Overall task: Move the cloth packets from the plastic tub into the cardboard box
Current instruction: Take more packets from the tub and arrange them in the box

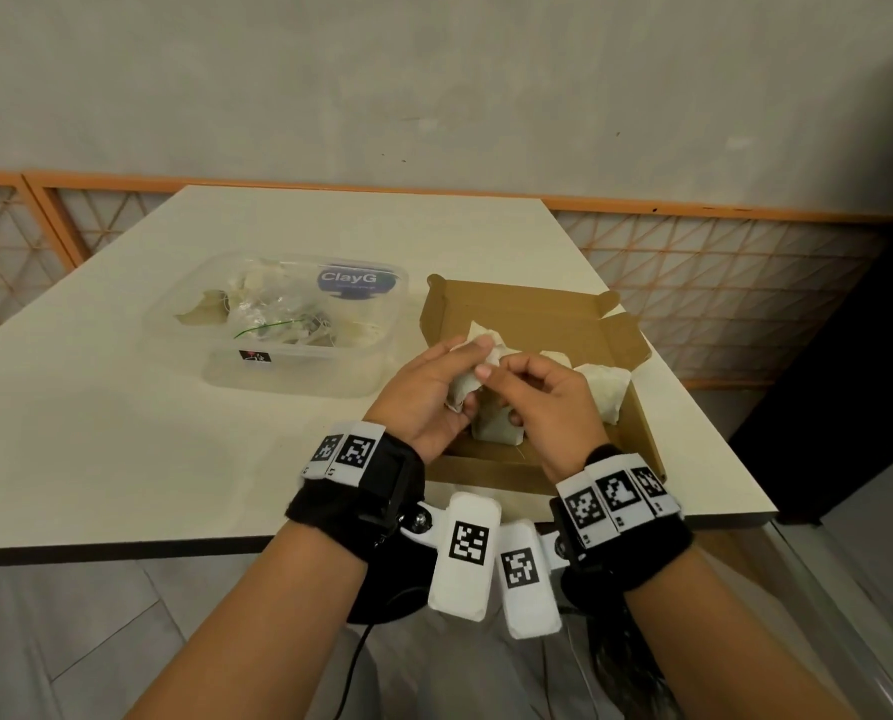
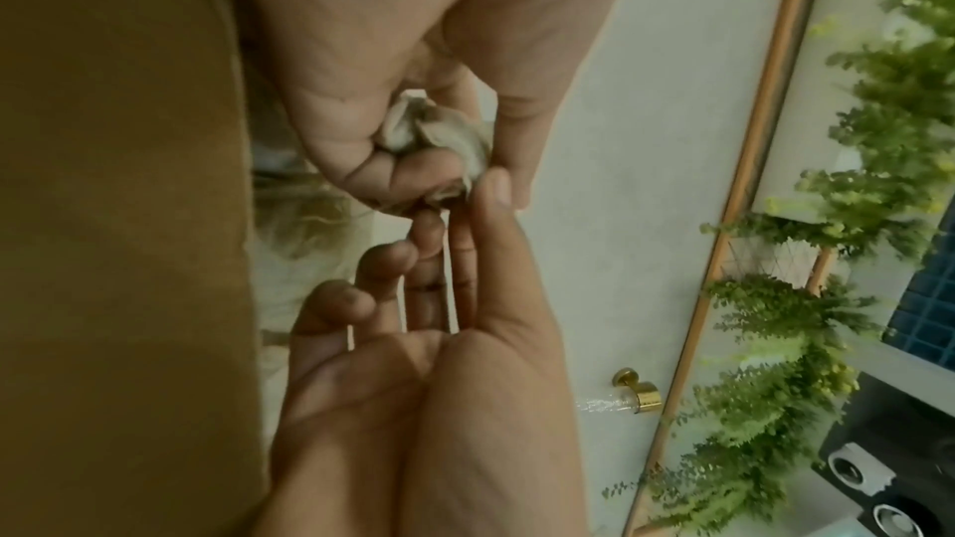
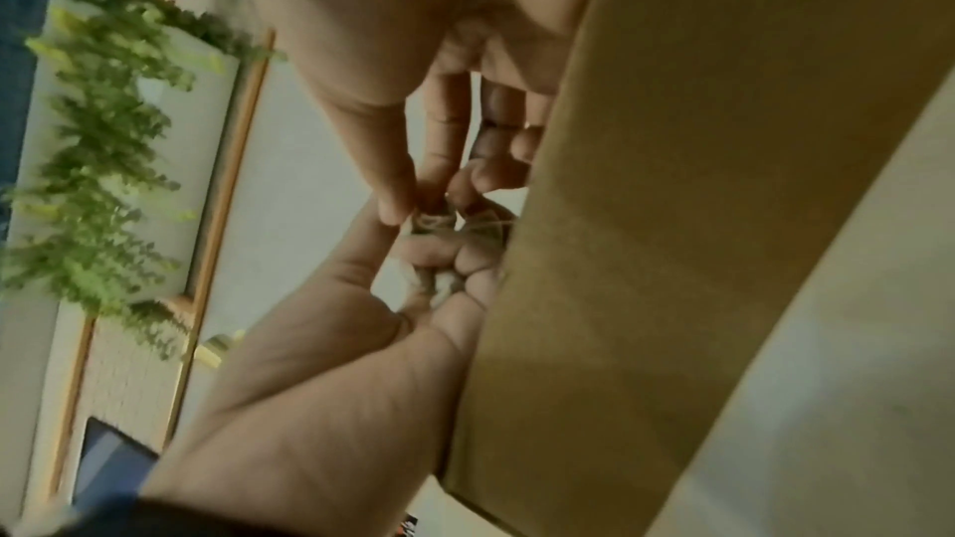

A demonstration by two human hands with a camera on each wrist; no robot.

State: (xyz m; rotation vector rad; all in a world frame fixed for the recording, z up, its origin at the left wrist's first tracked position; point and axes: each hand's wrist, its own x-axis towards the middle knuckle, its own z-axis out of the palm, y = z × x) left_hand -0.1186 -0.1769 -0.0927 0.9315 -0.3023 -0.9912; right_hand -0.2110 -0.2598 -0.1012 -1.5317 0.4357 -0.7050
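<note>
Both hands are over the open cardboard box (image 1: 563,314). My left hand (image 1: 473,374) grips a crumpled white cloth packet (image 1: 480,340) in its curled fingers. The thumb and forefinger of my right hand (image 1: 496,368) pinch the same packet. The left wrist view shows the packet (image 2: 444,129) bunched in the left hand (image 2: 413,162), with the right hand (image 2: 465,215) pinching its edge. In the right wrist view the right hand (image 3: 429,199) pinches the packet (image 3: 429,223) above the left hand (image 3: 439,272). More packets (image 1: 605,392) lie in the box. The clear plastic tub (image 1: 371,366) holds several packets (image 1: 200,314).
The tub stands left of the box on a cream table (image 1: 122,433); the box sits near the table's right edge. An orange-framed lattice rail (image 1: 719,262) and a wall stand behind. The box wall (image 3: 672,219) fills one side of each wrist view.
</note>
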